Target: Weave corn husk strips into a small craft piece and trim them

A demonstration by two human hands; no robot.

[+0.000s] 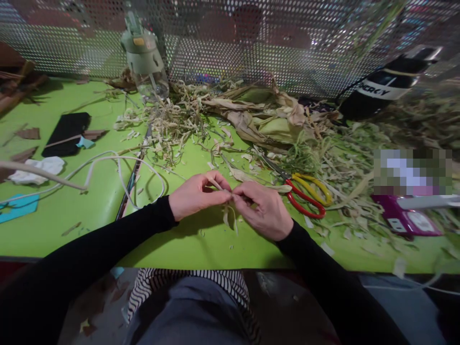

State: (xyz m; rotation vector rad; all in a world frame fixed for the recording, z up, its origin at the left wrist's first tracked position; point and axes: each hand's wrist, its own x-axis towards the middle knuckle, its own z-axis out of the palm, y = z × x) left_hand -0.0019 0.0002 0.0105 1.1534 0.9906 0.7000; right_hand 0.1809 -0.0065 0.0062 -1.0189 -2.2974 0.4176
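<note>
Left hand [201, 195] pinches husk strip [226, 218]; right hand's grip [265, 208], at 3 o'clock from it, pinches same strip; strip sits between hands over tabletop [151, 244]; scissors [289, 182] at 2 o'clock from right hand.

Long black sleeves [111, 239], striped garment [237, 283]

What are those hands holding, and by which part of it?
The left hand and right hand pinch some thin, pale, husk-like material just above its dangling ends; the gripped spot itself is mostly hidden.
</note>
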